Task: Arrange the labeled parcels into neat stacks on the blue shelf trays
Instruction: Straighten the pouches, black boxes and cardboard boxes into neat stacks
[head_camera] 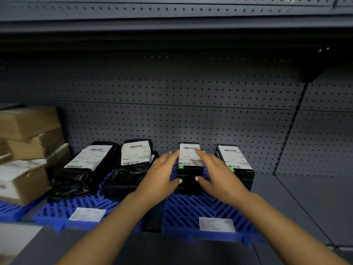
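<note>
The grey perforated metal shelf [286, 197] carries ribbed blue plastic trays [191, 211]. On the right tray stand two stacks of black rectangular boxes with white barcode labels; the left stack [189, 175] sits between both hands, seemingly to square it. The left hand [162, 175] and right hand [215, 173] flank its sides, fingers straight and pressing. Black plastic-wrapped labelled parcels [131, 169] lie on the neighbouring tray.

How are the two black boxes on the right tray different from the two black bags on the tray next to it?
The black boxes have flat faces and sharp edges; the black bags are crinkled, shiny plastic with loose, bunched fronts. The boxes' labels are narrow with a green mark at the bottom; the bags' labels are wider, with no green showing. Both hands flank one box; nothing touches the bags. All carry white barcode labels and sit on blue trays.
</note>
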{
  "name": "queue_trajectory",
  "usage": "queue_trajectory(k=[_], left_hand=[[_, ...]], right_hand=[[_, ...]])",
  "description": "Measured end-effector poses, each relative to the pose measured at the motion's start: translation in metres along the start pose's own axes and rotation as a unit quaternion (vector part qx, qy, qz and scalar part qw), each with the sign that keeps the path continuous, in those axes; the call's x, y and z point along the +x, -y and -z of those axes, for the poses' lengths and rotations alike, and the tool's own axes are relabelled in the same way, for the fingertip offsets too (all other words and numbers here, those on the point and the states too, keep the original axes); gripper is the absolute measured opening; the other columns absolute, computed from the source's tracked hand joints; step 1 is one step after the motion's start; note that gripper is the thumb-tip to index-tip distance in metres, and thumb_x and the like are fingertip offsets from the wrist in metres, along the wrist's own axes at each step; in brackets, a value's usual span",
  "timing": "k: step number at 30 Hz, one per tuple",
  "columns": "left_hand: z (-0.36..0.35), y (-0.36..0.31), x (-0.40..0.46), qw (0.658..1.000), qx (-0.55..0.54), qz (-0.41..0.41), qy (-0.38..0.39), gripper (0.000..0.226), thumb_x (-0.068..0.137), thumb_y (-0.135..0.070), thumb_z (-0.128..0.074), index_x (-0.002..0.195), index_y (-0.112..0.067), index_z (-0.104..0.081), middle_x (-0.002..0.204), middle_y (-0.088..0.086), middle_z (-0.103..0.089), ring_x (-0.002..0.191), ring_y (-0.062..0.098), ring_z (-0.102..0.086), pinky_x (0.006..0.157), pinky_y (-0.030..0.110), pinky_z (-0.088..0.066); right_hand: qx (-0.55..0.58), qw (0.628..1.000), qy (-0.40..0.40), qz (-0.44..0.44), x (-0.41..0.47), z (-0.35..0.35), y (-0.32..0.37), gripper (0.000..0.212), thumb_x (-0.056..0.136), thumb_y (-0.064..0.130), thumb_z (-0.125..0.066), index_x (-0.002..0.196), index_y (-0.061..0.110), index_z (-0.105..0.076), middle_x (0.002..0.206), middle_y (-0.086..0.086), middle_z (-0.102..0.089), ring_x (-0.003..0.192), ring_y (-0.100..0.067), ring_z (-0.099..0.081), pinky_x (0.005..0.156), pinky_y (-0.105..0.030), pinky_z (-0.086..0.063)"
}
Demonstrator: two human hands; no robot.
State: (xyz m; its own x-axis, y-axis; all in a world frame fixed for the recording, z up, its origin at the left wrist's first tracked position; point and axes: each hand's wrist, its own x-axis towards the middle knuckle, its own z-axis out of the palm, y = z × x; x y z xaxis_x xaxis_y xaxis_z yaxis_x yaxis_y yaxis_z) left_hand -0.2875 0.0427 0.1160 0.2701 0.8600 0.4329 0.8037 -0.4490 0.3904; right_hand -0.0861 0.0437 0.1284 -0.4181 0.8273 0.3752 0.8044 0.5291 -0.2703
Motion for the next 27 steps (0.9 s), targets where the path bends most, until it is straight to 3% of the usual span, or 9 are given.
queue_trajectory(k=[8,16,22,27], left_hand=[[0.048,0.007,-0.056,0.995,0.058,0.050,-0.065,0.075,0.086,-0.031,-0.067,0.148,-0.021,-0.025,0.147,-0.003,-0.035,0.135,0.017,-0.030,0.107,0.023,-0.025],[0.060,0.050,-0.091,0.988,0.066,0.126,-0.056,0.076,0.085,-0.034,-0.069,0.148,-0.021,-0.028,0.147,0.003,-0.035,0.136,0.021,-0.031,0.108,0.027,-0.027],[0.066,0.095,-0.090,0.988,0.034,0.148,-0.022,0.080,0.085,-0.041,-0.067,0.149,-0.031,-0.021,0.151,0.006,-0.031,0.140,0.021,-0.026,0.111,0.036,-0.030],[0.065,0.129,-0.064,0.993,-0.014,0.115,0.008,0.086,0.084,-0.042,-0.068,0.149,-0.039,-0.012,0.155,0.006,-0.026,0.144,0.019,-0.017,0.114,0.034,-0.026]], right_hand=[[0.053,0.996,0.005,0.071,-0.011,0.016,0.029,0.072,0.095,0.035,-0.053,0.150,0.033,-0.007,0.155,0.012,-0.019,0.141,-0.007,-0.016,0.109,-0.019,-0.018],[0.074,0.993,0.050,0.076,-0.013,-0.014,0.050,0.072,0.095,0.038,-0.052,0.151,0.032,-0.006,0.156,0.012,-0.014,0.143,-0.006,-0.011,0.112,-0.020,-0.014],[0.082,0.993,0.068,0.053,0.008,-0.046,0.068,0.073,0.094,0.039,-0.053,0.151,0.032,-0.007,0.157,0.010,-0.015,0.143,-0.008,-0.011,0.111,-0.020,-0.015],[0.114,0.991,0.066,0.011,0.046,-0.075,0.084,0.078,0.092,0.039,-0.057,0.151,0.030,-0.007,0.157,0.008,-0.017,0.144,-0.011,-0.014,0.112,-0.022,-0.019]])
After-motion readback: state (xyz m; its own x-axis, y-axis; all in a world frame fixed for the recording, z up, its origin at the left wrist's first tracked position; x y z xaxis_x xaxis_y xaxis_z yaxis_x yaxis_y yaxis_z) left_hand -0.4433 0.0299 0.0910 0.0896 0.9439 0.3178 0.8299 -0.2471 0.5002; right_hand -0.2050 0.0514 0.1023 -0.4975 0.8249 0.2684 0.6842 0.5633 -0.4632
